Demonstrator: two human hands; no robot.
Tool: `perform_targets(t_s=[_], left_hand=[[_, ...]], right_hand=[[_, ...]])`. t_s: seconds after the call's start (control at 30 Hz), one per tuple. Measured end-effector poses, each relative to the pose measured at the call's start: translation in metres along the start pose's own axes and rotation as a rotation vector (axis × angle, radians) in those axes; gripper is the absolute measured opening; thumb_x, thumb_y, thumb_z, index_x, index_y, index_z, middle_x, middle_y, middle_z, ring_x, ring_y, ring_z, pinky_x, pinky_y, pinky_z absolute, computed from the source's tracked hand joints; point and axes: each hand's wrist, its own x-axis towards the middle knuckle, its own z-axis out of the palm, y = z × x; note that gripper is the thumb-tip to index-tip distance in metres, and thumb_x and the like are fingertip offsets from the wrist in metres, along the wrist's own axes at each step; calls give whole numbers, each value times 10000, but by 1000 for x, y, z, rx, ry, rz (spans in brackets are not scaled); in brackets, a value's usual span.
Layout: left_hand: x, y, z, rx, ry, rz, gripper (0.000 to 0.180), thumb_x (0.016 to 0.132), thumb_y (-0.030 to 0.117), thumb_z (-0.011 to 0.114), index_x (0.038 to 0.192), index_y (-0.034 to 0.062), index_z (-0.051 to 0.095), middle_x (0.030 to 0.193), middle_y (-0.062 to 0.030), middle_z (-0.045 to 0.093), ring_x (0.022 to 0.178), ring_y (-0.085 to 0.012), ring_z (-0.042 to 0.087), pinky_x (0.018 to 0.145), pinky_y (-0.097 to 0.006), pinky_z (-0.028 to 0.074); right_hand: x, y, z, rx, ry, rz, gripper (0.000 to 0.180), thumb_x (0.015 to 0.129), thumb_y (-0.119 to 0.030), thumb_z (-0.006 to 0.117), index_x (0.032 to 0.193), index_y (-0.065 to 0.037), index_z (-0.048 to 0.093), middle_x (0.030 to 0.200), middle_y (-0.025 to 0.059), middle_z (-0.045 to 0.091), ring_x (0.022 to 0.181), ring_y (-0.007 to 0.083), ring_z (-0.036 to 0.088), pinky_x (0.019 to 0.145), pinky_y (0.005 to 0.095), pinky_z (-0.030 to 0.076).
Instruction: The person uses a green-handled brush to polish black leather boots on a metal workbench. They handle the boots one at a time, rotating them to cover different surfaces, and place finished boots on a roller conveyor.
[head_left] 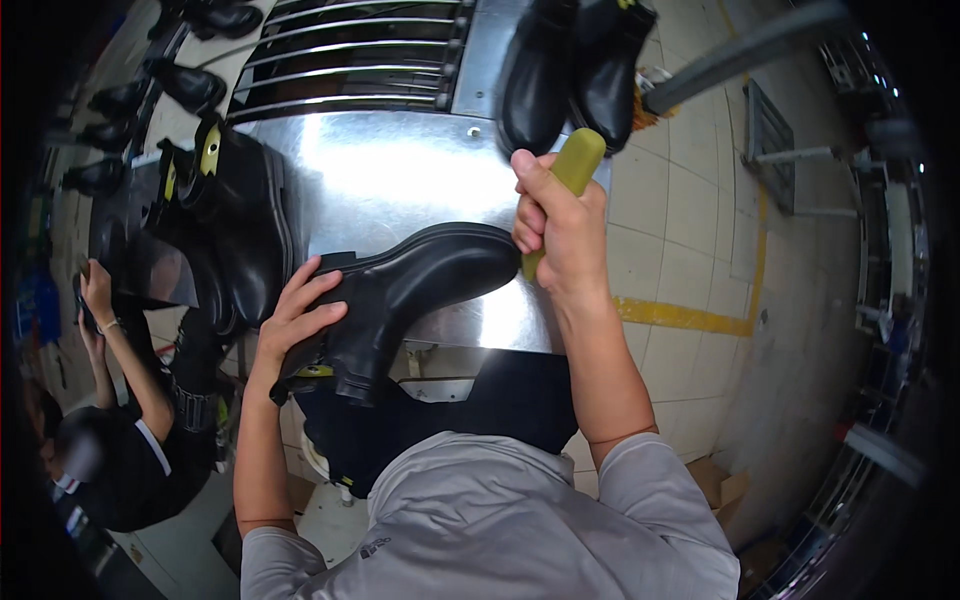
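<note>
Steel table [400, 170]: black boot [400, 295] toe right; left hand [295, 325] gripping shaft, right hand [558, 225] clenching green handle [570, 175].

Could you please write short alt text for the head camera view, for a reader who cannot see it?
Seen from above, a person's left hand steadies a black ankle boot on a shiny metal table, while the right hand grips a yellow-green tool handle near the toe. More black boots stand nearby, and another person's hand shows at left.
</note>
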Motion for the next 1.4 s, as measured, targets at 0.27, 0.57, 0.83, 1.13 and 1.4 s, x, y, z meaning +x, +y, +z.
perform_targets(t_s=[0.27, 0.57, 0.83, 1.13, 1.4], left_hand=[[-1, -2, -1, -42, -8, -77, 383, 957, 204, 504, 1224, 202, 779, 1436, -67, 629, 1480, -378, 417, 1219, -494, 337], [-8, -10, -12, -84, 2, -24, 747, 686, -78, 725, 1340, 280, 709, 1492, -40, 581, 1454, -373, 441, 1210, -568, 304], [-105, 34, 37, -273, 459, -83, 802, 573, 116, 926, 1338, 140, 687, 1285, -113, 714, 1179, -313, 684, 1142, -539, 444], [-273, 129, 8, -646, 1200, -639, 594, 779, 74, 872, 1299, -76, 628, 1218, -156, 716, 1079, -208, 700, 970, -353, 546], [-362, 267, -46, 229, 1993, -670, 434, 785, 200, 889, 1098, -56, 731, 1028, -69, 738, 919, -160, 679, 856, -324, 546]], right_hand=[[17, -2, 47, -557, -58, -40, 301, 895, -260, 807, 774, -42, 638, 610, -37, 510, 526, 45, 431, 491, 244, 333], [25, 40, 117, -704, -330, -220, 235, 909, -231, 787, 842, -46, 658, 666, -24, 541, 602, 67, 475, 562, 255, 383], [22, 27, 65, -26, -614, -100, 327, 1106, -346, 504, 1001, -96, 686, 611, -43, 444, 518, 81, 410, 529, 258, 390], [15, 48, 39, -363, -295, -124, 295, 1060, -346, 625, 1015, -55, 625, 609, -26, 406, 520, 84, 403, 507, 267, 380], [84, 103, -4, -387, -239, -234, 268, 1024, -296, 673, 1006, -30, 653, 640, -3, 464, 513, 119, 416, 461, 274, 385]])
